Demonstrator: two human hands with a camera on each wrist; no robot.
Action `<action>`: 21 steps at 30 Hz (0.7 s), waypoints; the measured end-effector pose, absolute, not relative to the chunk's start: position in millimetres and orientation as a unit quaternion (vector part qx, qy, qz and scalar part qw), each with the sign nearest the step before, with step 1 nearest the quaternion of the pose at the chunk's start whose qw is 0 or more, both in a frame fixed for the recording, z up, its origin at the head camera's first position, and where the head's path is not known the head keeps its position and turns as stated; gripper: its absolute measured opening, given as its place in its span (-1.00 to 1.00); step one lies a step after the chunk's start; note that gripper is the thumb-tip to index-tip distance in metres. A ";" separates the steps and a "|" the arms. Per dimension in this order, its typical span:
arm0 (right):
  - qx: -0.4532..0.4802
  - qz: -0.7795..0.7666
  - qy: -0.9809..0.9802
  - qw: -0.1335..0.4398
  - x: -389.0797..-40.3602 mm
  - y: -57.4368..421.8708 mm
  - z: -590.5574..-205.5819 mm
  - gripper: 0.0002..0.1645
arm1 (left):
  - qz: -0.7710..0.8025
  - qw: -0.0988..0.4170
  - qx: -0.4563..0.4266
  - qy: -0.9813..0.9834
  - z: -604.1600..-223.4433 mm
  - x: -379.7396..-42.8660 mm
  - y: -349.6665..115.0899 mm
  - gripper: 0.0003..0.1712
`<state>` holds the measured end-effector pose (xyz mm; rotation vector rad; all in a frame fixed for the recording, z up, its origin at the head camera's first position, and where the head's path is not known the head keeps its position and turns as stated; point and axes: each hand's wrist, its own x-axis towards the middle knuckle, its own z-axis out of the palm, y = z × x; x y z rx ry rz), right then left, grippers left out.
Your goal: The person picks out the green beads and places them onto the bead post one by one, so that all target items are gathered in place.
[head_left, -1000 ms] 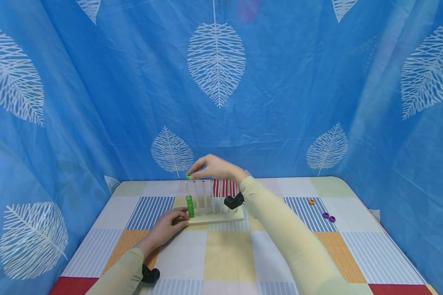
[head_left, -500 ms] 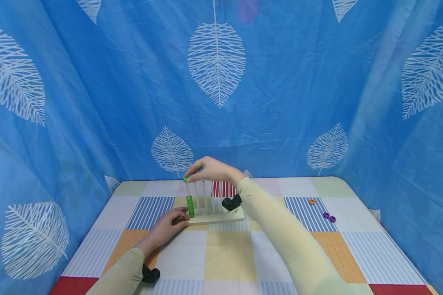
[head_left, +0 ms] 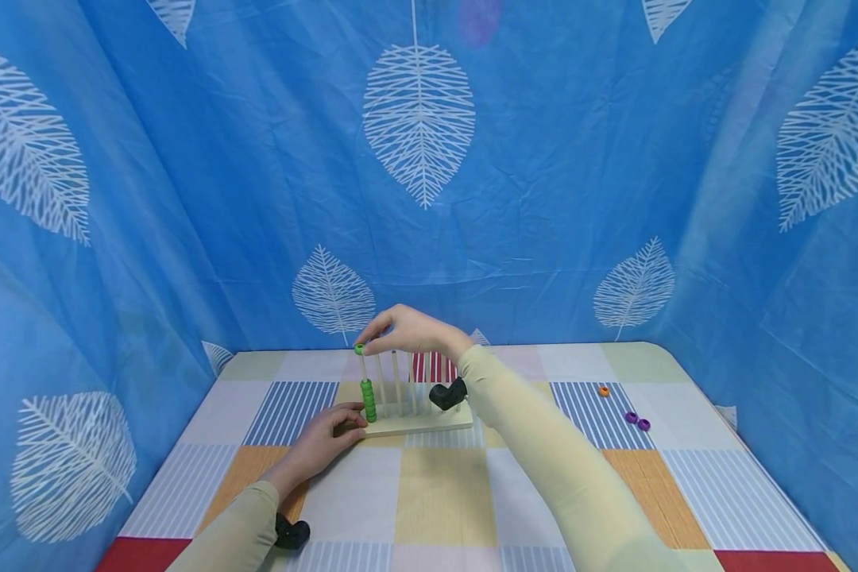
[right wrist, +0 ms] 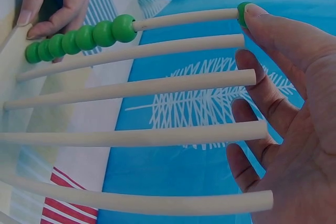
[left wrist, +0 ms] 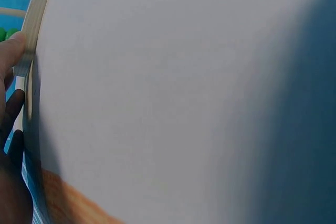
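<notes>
A wooden peg rack, its pale base [head_left: 429, 423] flat on the table, carries a row of upright pegs. On the leftmost peg sits a stack of several green beads [right wrist: 85, 37]. At that peg's tip my right hand [head_left: 416, 330] pinches another green bead [right wrist: 242, 15] between thumb and index finger; the other fingers spread behind the bare pegs [right wrist: 136, 89]. My left hand [head_left: 329, 433] holds the left end of the base, thumb on its near edge in the left wrist view, and some of its fingers are cut off there.
On the right of the table lie an orange bead [head_left: 604, 392] and two purple beads [head_left: 637, 421]. A checked cloth [head_left: 443, 500] covers the table. Behind and at both sides hangs a blue curtain [head_left: 529, 191] with white leaves.
My right hand has brought the green bead slightly left and down onto the tip of the leftmost peg. The left hand stays at the base.
</notes>
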<state>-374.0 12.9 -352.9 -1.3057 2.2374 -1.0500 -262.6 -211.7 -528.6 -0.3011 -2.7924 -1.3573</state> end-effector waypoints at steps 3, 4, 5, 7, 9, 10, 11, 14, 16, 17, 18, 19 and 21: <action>-0.459 -0.370 0.789 0.174 -374.2 12.5 -353.5 -0.71 | -0.436 0.011 -0.097 -0.895 -528.4 -262.6 -211.5 -0.88; -0.459 -0.370 0.789 0.174 -374.2 12.4 -353.7 -0.71 | -0.436 0.011 -0.096 -0.894 -528.1 -262.4 -211.4 -0.89; -0.459 -0.369 0.789 0.174 -374.2 12.3 -353.8 -0.71 | -0.436 0.012 -0.096 -0.895 -528.1 -262.4 -211.3 -0.89; -0.460 -0.368 0.790 0.174 -374.3 12.0 -354.0 -0.71 | -0.434 0.013 -0.095 -0.896 -528.2 -262.3 -211.2 -0.89; -0.460 -0.365 0.791 0.173 -374.3 11.8 -354.0 -0.71 | -0.432 0.013 -0.094 -0.897 -528.4 -262.3 -211.1 -0.89; -0.461 -0.364 0.791 0.173 -374.3 11.6 -354.1 -0.71 | -0.432 0.013 -0.094 -0.897 -528.6 -262.3 -211.0 -0.89; -0.461 -0.363 0.792 0.173 -374.2 11.5 -354.0 -0.71 | -0.431 0.014 -0.094 -0.897 -528.6 -262.3 -210.9 -0.89; -0.461 -0.361 0.792 0.173 -373.8 11.3 -353.8 -0.71 | -0.432 0.013 -0.094 -0.897 -528.4 -262.1 -210.6 -0.89; -0.461 -0.362 0.792 0.174 -373.4 11.3 -353.6 -0.71 | -0.430 0.013 -0.092 -0.898 -528.3 -262.0 -210.2 -0.89; -0.461 -0.362 0.791 0.174 -373.3 11.5 -353.6 -0.71 | -0.430 0.012 -0.091 -0.898 -528.4 -262.1 -210.2 -0.89; -0.461 -0.362 0.791 0.175 -373.1 11.5 -353.6 -0.71 | -0.429 0.012 -0.090 -0.899 -528.2 -261.9 -210.1 -0.89; -0.461 -0.363 0.791 0.175 -373.1 11.6 -353.7 -0.71 | -0.428 0.012 -0.089 -0.899 -528.2 -261.9 -210.0 -0.89; -0.461 -0.363 0.791 0.175 -373.2 11.6 -354.3 -0.71 | -0.428 0.012 -0.088 -0.899 -527.7 -261.5 -209.9 -0.89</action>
